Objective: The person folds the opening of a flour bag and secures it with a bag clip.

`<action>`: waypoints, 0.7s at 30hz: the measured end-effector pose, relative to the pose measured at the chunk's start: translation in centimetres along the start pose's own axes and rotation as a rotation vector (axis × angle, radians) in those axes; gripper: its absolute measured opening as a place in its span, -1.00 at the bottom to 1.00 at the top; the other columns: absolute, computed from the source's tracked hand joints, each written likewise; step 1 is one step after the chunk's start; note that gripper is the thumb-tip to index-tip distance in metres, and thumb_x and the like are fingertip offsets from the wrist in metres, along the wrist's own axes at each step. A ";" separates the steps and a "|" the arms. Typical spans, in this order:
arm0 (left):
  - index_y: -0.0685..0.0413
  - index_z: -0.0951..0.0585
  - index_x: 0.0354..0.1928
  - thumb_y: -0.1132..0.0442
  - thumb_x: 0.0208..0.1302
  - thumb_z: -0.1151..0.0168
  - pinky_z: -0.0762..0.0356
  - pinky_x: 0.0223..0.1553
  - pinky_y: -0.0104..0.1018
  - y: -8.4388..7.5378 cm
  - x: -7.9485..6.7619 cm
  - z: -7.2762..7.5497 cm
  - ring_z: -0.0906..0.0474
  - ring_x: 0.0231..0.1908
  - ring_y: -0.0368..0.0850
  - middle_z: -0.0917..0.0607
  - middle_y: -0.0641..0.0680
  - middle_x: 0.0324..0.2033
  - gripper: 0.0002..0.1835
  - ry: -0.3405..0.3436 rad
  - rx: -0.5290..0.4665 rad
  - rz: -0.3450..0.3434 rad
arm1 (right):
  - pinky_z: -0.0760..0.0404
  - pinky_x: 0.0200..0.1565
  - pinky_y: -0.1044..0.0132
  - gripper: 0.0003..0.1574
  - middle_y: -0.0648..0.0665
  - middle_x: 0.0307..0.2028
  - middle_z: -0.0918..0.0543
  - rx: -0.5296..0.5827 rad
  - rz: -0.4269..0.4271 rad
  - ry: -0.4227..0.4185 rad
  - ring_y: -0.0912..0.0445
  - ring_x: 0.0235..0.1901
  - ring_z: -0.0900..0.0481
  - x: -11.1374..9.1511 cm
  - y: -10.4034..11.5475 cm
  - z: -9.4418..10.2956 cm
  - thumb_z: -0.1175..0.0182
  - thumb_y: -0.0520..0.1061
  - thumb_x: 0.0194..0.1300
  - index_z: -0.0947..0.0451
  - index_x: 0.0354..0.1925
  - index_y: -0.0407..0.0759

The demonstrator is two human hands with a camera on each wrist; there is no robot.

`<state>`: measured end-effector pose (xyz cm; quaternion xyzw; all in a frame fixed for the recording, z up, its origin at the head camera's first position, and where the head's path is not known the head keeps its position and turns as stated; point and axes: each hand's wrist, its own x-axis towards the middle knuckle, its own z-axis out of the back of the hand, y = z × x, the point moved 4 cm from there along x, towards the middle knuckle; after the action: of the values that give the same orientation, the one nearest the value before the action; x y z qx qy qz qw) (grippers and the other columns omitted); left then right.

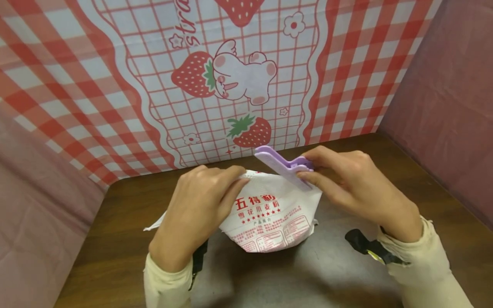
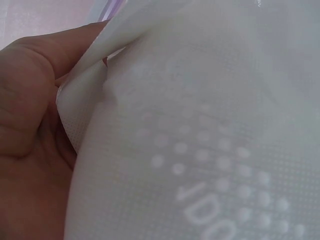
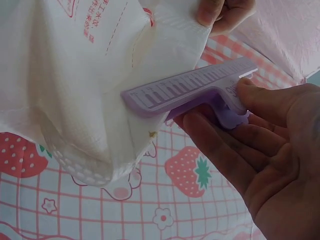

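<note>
A white flour bag (image 1: 269, 224) with red Chinese print is held up by its top over the table. My left hand (image 1: 198, 205) pinches the top edge near its left side, thumb against fingers. In the left wrist view the pale woven bag (image 2: 200, 130) fills most of the picture, its edge in that hand. My right hand (image 1: 358, 188) pinches the handles of a purple bag clip (image 1: 277, 164). One end of the long clip (image 3: 190, 85) overlaps the bag's upper right corner in the right wrist view, while the other end sticks out past the edge.
The brown wooden table (image 1: 115, 239) lies under the bag. A red-and-white strawberry cloth (image 1: 154, 85) hangs upright behind it. Pink fabric (image 1: 443, 98) hangs at the right, and more pink cloth (image 1: 42, 205) at the left. Black straps (image 1: 366, 246) sit at my wrists.
</note>
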<state>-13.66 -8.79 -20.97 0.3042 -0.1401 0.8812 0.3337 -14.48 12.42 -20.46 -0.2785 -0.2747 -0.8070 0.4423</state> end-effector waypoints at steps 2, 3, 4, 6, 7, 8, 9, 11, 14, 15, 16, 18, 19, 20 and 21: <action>-0.02 -0.62 -0.31 0.11 0.22 -0.12 -0.31 -0.58 -0.29 0.0 0.0 0.0 -0.37 -0.70 -0.21 -0.53 -0.14 -0.71 -0.85 -0.001 0.001 -0.001 | -0.35 -0.52 0.58 -0.59 0.16 -0.49 -0.54 0.001 -0.016 0.012 0.39 -0.59 -0.36 -0.1 -0.1 0.0 -0.36 -0.32 -0.12 -0.51 -0.22 -0.13; -0.02 -0.62 -0.31 0.11 0.22 -0.12 -0.32 -0.58 -0.29 -0.1 0.0 0.0 -0.37 -0.70 -0.21 -0.53 -0.14 -0.71 -0.85 -0.001 -0.001 0.000 | -0.35 -0.52 0.58 -0.59 0.17 -0.48 -0.55 0.004 -0.026 0.018 0.40 -0.58 -0.37 -0.2 -0.2 -0.1 -0.35 -0.32 -0.12 -0.51 -0.22 -0.13; -0.03 -0.62 -0.31 0.11 0.22 -0.12 -0.32 -0.57 -0.29 -0.1 0.0 0.0 -0.38 -0.69 -0.20 -0.53 -0.14 -0.71 -0.85 0.000 0.001 -0.001 | -0.37 -0.51 0.58 -0.59 0.17 -0.47 -0.55 0.005 -0.032 0.021 0.40 -0.57 -0.39 -0.2 -0.3 -0.1 -0.35 -0.32 -0.12 -0.51 -0.23 -0.12; -0.04 -0.62 -0.31 0.11 0.22 -0.12 -0.33 -0.57 -0.29 -0.1 0.0 -0.1 -0.39 -0.69 -0.20 -0.53 -0.13 -0.71 -0.85 0.000 0.003 -0.001 | -0.41 -0.48 0.57 -0.59 0.18 -0.44 -0.58 0.018 -0.044 0.025 0.41 -0.54 -0.44 -0.3 -0.4 -0.2 -0.36 -0.31 -0.11 -0.51 -0.22 -0.12; -0.04 -0.61 -0.31 0.11 0.22 -0.11 -0.33 -0.56 -0.28 -0.1 0.0 -0.1 -0.39 -0.69 -0.20 -0.53 -0.13 -0.71 -0.85 -0.001 0.003 0.001 | -0.42 -0.47 0.57 -0.59 0.18 -0.43 -0.58 0.028 -0.046 0.028 0.41 -0.52 -0.46 -0.2 -0.5 -0.2 -0.36 -0.31 -0.12 -0.51 -0.23 -0.13; -0.04 -0.61 -0.31 0.11 0.23 -0.11 -0.33 -0.56 -0.28 -0.1 0.0 -0.1 -0.39 -0.69 -0.19 -0.53 -0.13 -0.71 -0.85 -0.002 0.003 0.002 | -0.43 -0.46 0.56 -0.59 0.17 -0.43 -0.59 0.038 -0.046 0.028 0.40 -0.51 -0.47 -0.2 -0.5 -0.2 -0.37 -0.32 -0.12 -0.50 -0.23 -0.13; -0.04 -0.61 -0.31 0.10 0.23 -0.11 -0.32 -0.57 -0.28 -0.1 0.0 0.0 -0.38 -0.69 -0.19 -0.52 -0.13 -0.71 -0.85 -0.004 0.003 0.002 | -0.44 -0.45 0.56 -0.59 0.16 -0.42 -0.60 0.049 -0.043 0.027 0.39 -0.50 -0.49 -0.2 -0.5 -0.2 -0.37 -0.32 -0.13 -0.50 -0.24 -0.14; -0.05 -0.61 -0.30 0.10 0.23 -0.10 -0.31 -0.57 -0.28 -0.1 0.0 0.0 -0.38 -0.69 -0.19 -0.52 -0.13 -0.71 -0.84 -0.008 0.002 0.001 | -0.44 -0.46 0.57 -0.59 0.15 -0.42 -0.60 0.065 -0.040 0.030 0.38 -0.50 -0.50 -0.3 -0.5 -0.3 -0.37 -0.33 -0.14 -0.50 -0.24 -0.14; -0.05 -0.62 -0.31 0.09 0.24 -0.09 -0.30 -0.58 -0.28 -0.2 0.0 0.0 -0.37 -0.70 -0.20 -0.53 -0.13 -0.70 -0.84 -0.014 -0.004 -0.002 | -0.44 -0.47 0.58 -0.60 0.14 -0.43 -0.60 0.077 -0.021 0.049 0.38 -0.51 -0.50 -0.3 -0.4 -0.6 -0.36 -0.33 -0.12 -0.49 -0.25 -0.14; -0.05 -0.62 -0.31 0.09 0.24 -0.09 -0.30 -0.58 -0.28 -0.2 0.0 0.0 -0.37 -0.70 -0.19 -0.53 -0.13 -0.70 -0.84 -0.017 -0.003 -0.002 | -0.43 -0.47 0.58 -0.61 0.14 -0.43 -0.60 0.076 -0.014 0.056 0.38 -0.51 -0.49 -0.3 -0.4 -0.7 -0.35 -0.33 -0.11 -0.49 -0.25 -0.14; -0.05 -0.62 -0.31 0.09 0.23 -0.10 -0.30 -0.58 -0.28 -0.2 0.0 0.0 -0.37 -0.70 -0.20 -0.53 -0.13 -0.70 -0.84 -0.018 -0.002 -0.003 | -0.43 -0.48 0.59 -0.62 0.15 -0.44 -0.60 0.077 -0.006 0.063 0.39 -0.51 -0.49 -0.3 -0.3 -0.8 -0.35 -0.33 -0.10 -0.49 -0.25 -0.14; -0.06 -0.62 -0.32 0.09 0.23 -0.10 -0.30 -0.58 -0.28 -0.2 0.0 0.0 -0.37 -0.70 -0.20 -0.53 -0.13 -0.70 -0.84 -0.021 -0.005 -0.002 | -0.44 -0.47 0.59 -0.63 0.14 -0.43 -0.60 0.083 0.005 0.073 0.40 -0.50 -0.50 -0.3 -0.2 -1.0 -0.34 -0.32 -0.08 -0.48 -0.25 -0.13; -0.06 -0.62 -0.32 0.09 0.23 -0.10 -0.30 -0.58 -0.28 -0.2 0.0 -0.1 -0.37 -0.70 -0.19 -0.53 -0.13 -0.70 -0.84 -0.022 -0.003 -0.002 | -0.45 -0.46 0.58 -0.64 0.15 -0.44 -0.60 0.083 0.005 0.073 0.40 -0.49 -0.49 -0.3 -0.1 -1.1 -0.34 -0.32 -0.07 -0.48 -0.25 -0.13; -0.06 -0.62 -0.32 0.09 0.23 -0.10 -0.30 -0.58 -0.28 -0.2 0.0 -0.1 -0.38 -0.69 -0.19 -0.53 -0.13 -0.70 -0.84 -0.022 -0.003 0.000 | -0.45 -0.45 0.58 -0.65 0.16 -0.43 -0.60 0.084 0.002 0.071 0.41 -0.48 -0.50 -0.2 -0.1 -1.1 -0.34 -0.31 -0.07 -0.49 -0.25 -0.12; -0.07 -0.62 -0.32 0.09 0.23 -0.10 -0.31 -0.58 -0.28 -0.2 0.0 -0.1 -0.38 -0.69 -0.19 -0.54 -0.13 -0.70 -0.84 -0.023 -0.002 0.002 | -0.45 -0.45 0.58 -0.65 0.17 -0.43 -0.59 0.084 -0.007 0.069 0.41 -0.48 -0.49 -0.2 -0.1 -1.1 -0.33 -0.30 -0.06 -0.49 -0.25 -0.11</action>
<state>-13.57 -8.59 -21.03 0.3137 -0.1451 0.8778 0.3317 -14.74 11.84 -21.38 -0.2309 -0.2940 -0.8053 0.4601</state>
